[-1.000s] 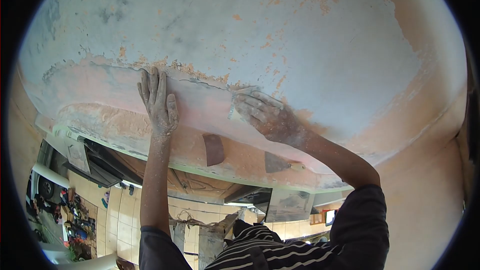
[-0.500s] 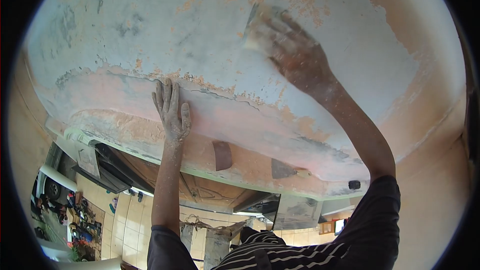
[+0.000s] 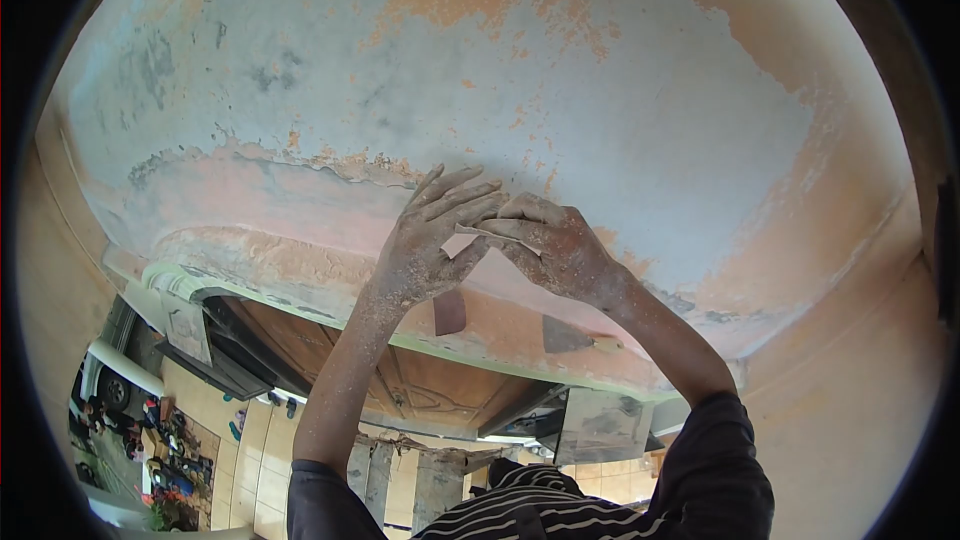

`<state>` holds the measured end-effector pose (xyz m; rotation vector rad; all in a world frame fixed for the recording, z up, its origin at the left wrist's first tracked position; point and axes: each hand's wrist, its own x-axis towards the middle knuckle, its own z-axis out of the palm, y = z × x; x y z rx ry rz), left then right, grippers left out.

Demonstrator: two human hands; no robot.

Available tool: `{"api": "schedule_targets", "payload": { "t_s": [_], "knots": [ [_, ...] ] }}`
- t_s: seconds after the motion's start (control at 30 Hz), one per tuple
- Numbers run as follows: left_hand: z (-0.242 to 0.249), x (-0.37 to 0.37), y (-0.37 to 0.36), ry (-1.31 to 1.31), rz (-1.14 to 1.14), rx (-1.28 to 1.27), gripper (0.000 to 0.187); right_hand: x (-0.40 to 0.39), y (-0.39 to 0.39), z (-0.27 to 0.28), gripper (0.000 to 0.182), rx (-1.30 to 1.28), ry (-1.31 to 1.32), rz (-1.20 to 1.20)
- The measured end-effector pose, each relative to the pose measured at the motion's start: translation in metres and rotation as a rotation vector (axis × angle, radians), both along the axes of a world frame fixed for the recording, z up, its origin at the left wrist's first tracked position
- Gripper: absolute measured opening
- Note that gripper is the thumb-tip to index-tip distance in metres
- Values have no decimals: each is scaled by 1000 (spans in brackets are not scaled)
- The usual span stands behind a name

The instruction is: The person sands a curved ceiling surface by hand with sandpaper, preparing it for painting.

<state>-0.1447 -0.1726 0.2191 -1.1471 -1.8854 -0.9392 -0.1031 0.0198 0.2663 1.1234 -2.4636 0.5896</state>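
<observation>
Both dusty hands meet in front of the patchy blue and peach wall (image 3: 640, 100). My right hand (image 3: 555, 245) pinches a thin, folded sheet (image 3: 482, 232), seen edge-on, that looks like sandpaper. My left hand (image 3: 435, 235) has its fingers spread and touches the sheet's left side near the thumb. On the ledge below lie a dark red-brown sheet (image 3: 450, 312) and a scraper (image 3: 568, 336) with a flat grey blade.
Below the ledge are a carved wooden door (image 3: 350, 365) and a tiled floor (image 3: 262, 450). Grey planks (image 3: 437, 485) stand near my body. A parked vehicle (image 3: 115, 390) and a pile of assorted items (image 3: 175, 465) show at lower left.
My right hand has come down and left from the upper wall with its sheet. My left hand has left the wall's ridge and moved right to meet it.
</observation>
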Motion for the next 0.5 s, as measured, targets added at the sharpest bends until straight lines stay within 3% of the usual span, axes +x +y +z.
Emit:
{"api": "schedule_targets", "payload": {
  "t_s": [0.07,0.1,0.17,0.27,0.37,0.43,0.5],
  "knots": [
    [7,1,9,-149,-94,18,41,-4,10,6,32,-74,95,50],
    [14,1,10,-67,-89,60,39,-7,15,9,34,-109,141,76],
    [31,-5,11,96,-81,141,34,-12,18,28,38,-68,491,22],
    [70,-43,-2,553,346,454,29,-26,49,75,40,84,917,-176],
    [102,-75,-7,565,579,397,37,-43,78,111,43,123,1109,-429],
    [88,-78,24,462,675,196,40,-52,85,114,43,187,1144,-527],
    [69,-78,45,512,473,73,40,-58,82,108,43,186,1179,-540]
  ]
}}
